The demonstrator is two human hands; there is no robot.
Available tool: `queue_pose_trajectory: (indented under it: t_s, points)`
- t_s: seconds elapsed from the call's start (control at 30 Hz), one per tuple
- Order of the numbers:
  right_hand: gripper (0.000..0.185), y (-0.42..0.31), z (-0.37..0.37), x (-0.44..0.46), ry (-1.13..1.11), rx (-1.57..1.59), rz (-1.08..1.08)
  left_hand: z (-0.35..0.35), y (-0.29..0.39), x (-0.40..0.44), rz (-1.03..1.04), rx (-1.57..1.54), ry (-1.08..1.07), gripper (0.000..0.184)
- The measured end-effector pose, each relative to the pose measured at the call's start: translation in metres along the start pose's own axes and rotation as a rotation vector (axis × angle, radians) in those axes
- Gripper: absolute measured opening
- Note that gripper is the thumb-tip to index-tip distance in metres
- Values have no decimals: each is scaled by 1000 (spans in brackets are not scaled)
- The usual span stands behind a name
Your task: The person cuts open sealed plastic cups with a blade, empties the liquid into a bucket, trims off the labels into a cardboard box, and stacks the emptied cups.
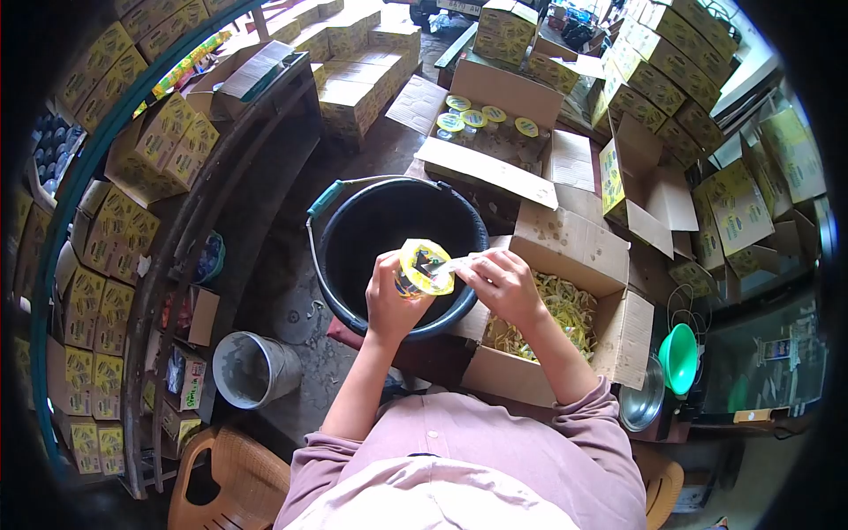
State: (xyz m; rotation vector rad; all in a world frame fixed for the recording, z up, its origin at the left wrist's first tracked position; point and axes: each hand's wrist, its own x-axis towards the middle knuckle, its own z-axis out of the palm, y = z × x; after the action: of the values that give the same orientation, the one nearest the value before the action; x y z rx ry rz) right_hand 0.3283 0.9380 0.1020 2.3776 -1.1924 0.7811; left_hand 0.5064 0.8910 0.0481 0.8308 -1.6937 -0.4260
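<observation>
Held one cup (427,268) in the left hand (395,296), with fingers closed firmly round its side and the yellow-rimmed top facing the camera. Pinched a pale strip (454,266) between thumb and fingertips of the right hand (502,283), at the edge of that top. Could not tell the strip's exact nature, nor its attachment to the cup. Placed the cup above the mouth of a large black bucket (362,238), toward the near rim. Noted on the bucket: one wire handle (310,243) with a teal grip.

Recorded beside the bucket, under the right forearm: one open carton (572,245) of yellowish scraps (570,309), loosely heaped. Recorded beyond the bucket: one open box (481,170), flaps spread, with several yellow-topped containers (473,117) grouped inside. Added to its right: a second open box (669,196).

Listed at far right: one green bowl (678,358), tilted, near a metal pan (642,399). Listed at left: one grey pail (284,371) on the floor, near a brown plastic chair (234,473). Counted among the surroundings: stacked yellow cartons (375,84) at the back, with more on left-hand shelving. Included last: a mauve shirt (473,428) with sleeves pushed up.
</observation>
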Motion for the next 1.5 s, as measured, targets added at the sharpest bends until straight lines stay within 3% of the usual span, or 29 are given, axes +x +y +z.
queue_pose_trajectory:
  t_s: [0.17, 0.4, 0.9, 1.13, 1.23, 1.43, 1.5]
  points:
    - [33, 6, 3, 0, -10, 29, -29, 3, -3, -8, -191, -114, -74, 60]
    - [58, 9, 12, 8, -46, 127, 3, -2, 3, -2, -202, -85, -157, 57]
    - [57, 19, -7, 10, -19, 86, 11, -11, 14, 26, -186, -250, -404, 45]
    - [58, 21, -9, 9, -5, 85, 24, -13, 7, 30, -235, -492, -579, 51]
    - [57, 19, -9, 11, 12, 92, 9, -12, 5, 30, -431, -769, -665, 53]
    - [56, 20, -4, 13, 61, 103, -2, -17, 1, 32, -641, -1034, -851, 48]
    - [55, 20, -5, 15, 70, 142, 9, -18, -6, 30, -755, -1082, -873, 54]
